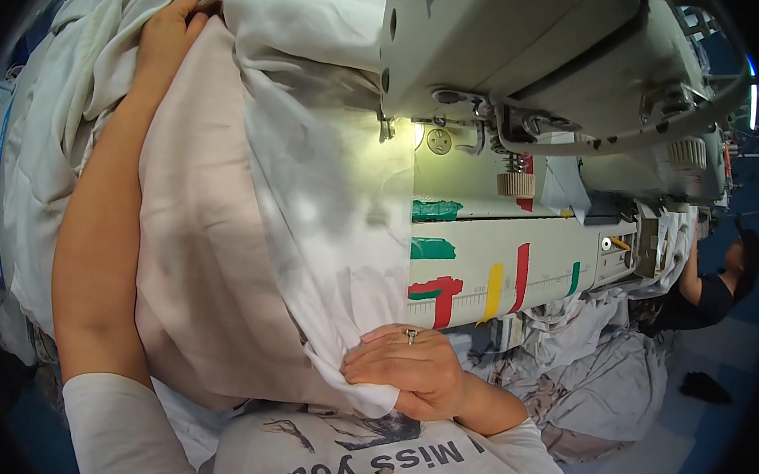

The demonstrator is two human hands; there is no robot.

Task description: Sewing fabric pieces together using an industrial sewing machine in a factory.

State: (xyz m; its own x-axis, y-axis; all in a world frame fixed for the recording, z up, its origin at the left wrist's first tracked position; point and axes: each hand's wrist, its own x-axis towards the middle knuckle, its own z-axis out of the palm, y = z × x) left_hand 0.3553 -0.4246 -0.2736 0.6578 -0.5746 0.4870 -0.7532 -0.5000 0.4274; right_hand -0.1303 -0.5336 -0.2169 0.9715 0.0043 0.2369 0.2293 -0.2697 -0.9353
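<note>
Yellowish glow on white fabric, black curved fisheye edges

Left arm stretched far forward, left hand back upward — right hand near the torso, pinching, back upward too.

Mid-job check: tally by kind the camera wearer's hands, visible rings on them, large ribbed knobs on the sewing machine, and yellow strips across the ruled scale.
Hands: 2 (left hand, right hand)
Ring: 1
Ribbed knobs: 2 (left knob, right knob)
Yellow strip: 1
Total: 6
</note>
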